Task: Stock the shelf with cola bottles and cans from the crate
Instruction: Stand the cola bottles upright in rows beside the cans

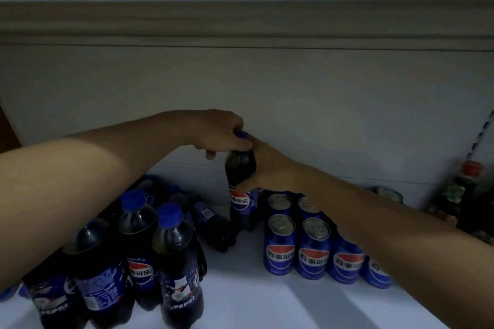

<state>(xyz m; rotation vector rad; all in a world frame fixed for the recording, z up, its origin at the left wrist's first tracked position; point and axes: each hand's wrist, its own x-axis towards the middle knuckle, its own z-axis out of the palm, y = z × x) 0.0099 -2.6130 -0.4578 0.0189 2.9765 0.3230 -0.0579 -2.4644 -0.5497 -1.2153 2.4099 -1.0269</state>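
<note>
Nearest the camera, a cluster of bottles (139, 256) stands upright at the left front of the shelf (240, 302), blue caps up, dark cola inside. To the right, cans (312, 248) sit in tidy rows, tops showing, labels facing out. Between the two groups one fallen bottle (213, 224) lies on its side, well behind the front row.

Further back, both hands meet on a single bottle (242, 195), standing upright on the shelf just left of the rear cans. The left hand (222, 133) comes over the top, fingers curled down around the cap and neck. The right hand (263, 165) wraps the shoulder from the right side, thumb pressed just above the label. Light is dim here, so whether its base is fully down on the shelf is hard to say.

Handling call: a full plastic bottle like this should be fairly heavy, firm under pressure, with a smooth shoulder that could slip. Best hold looks like the neck under the cap plus the labelled waist.

Far right, a red-capped bottle (465, 192) stands blurred near the back wall (320, 101).
</note>
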